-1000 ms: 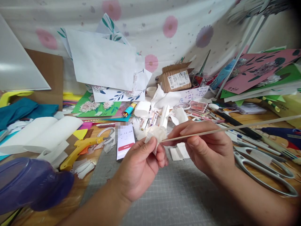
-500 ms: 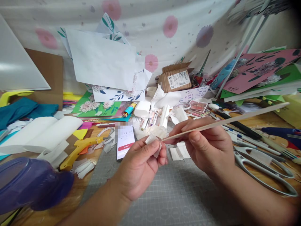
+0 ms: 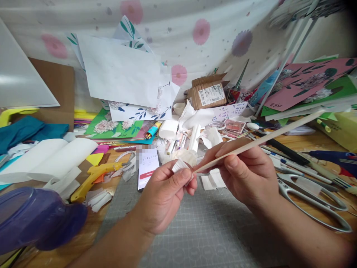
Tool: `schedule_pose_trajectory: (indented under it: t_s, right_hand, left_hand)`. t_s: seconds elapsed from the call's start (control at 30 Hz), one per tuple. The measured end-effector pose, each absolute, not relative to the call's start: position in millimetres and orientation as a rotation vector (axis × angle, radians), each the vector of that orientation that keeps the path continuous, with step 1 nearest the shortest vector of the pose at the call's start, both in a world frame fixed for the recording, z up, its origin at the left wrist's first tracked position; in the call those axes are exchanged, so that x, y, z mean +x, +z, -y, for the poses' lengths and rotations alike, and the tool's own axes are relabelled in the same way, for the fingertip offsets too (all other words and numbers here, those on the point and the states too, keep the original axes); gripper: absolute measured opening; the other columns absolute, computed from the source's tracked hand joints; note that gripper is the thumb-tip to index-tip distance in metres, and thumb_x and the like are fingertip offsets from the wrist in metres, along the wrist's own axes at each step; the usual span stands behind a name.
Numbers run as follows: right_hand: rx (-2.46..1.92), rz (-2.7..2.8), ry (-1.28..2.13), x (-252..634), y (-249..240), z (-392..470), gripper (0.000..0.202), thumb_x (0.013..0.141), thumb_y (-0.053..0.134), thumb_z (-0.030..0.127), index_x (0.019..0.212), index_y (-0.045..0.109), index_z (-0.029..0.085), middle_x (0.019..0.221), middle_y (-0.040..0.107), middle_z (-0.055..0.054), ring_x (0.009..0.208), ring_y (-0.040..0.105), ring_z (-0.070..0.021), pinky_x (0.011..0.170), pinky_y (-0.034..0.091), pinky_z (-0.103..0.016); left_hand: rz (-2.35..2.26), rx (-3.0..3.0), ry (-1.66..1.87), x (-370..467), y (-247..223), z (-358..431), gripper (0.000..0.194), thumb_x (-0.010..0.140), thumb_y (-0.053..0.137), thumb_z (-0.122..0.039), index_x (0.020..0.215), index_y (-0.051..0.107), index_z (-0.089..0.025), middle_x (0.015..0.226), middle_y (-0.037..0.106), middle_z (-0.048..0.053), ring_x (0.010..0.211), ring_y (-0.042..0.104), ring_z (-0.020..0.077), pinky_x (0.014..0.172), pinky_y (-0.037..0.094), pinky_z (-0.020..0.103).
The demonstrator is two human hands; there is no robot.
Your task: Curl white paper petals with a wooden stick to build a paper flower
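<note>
Over the grey cutting mat (image 3: 195, 238), my left hand (image 3: 167, 193) pinches a small piece of white pleated paper (image 3: 180, 166) between thumb and fingers. My right hand (image 3: 245, 175) grips a long, thin, pale stick (image 3: 259, 141), which slants up to the right. The stick's lower end meets the paper at my left fingertips; the exact contact is hidden by the fingers. More small white paper pieces (image 3: 213, 179) lie on the mat behind my hands.
A phone (image 3: 147, 167) lies behind my left hand. Further left are a yellow glue gun (image 3: 95, 176) and a purple container (image 3: 36, 219). Large scissors (image 3: 315, 201) rest at the right. Behind stand a cardboard box (image 3: 209, 91) and papers with flowers (image 3: 111, 124).
The stick's far end has swung slightly left and up, and its flat side shows more. Both hands keep their grip, with the left fingers shifted slightly.
</note>
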State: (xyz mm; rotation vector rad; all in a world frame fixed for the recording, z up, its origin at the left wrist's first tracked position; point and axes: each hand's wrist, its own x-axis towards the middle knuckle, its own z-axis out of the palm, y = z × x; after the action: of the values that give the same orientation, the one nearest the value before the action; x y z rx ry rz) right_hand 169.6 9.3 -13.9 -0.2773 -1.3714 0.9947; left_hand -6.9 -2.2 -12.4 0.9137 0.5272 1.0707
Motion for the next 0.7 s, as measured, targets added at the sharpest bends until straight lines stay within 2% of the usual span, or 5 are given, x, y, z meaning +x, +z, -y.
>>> schedule_pose_trajectory:
  t_s: [0.33, 0.7]
  right_hand:
    - [-0.299, 1.354, 1.007, 170.1, -13.0, -9.4, 0.012, 0.096, 0.064, 0.028, 0.102, 0.073, 0.023, 0.088, 0.077, -0.008, 0.071, 0.068, -0.0201, 0.064, 0.057, -0.038]
    - [-0.324, 1.358, 1.007, 171.4, -14.7, -8.7, 0.011, 0.095, 0.065, 0.027, 0.101, 0.074, 0.026, 0.083, 0.074, -0.004, 0.07, 0.068, -0.0195, 0.064, 0.057, -0.037]
  left_hand:
    - [-0.538, 0.942, 1.053, -7.1, -9.3, 2.1, 0.021, 0.082, 0.079, -0.033, 0.07, 0.07, -0.018, 0.064, 0.063, -0.001, 0.064, 0.054, 0.0099, 0.066, 0.046, 0.021]
    - [-0.554, 0.949, 1.058, -7.5, -8.9, 2.6, 0.019, 0.082, 0.079, -0.032, 0.071, 0.071, -0.018, 0.064, 0.062, -0.001, 0.063, 0.052, 0.0099, 0.064, 0.045, 0.021]
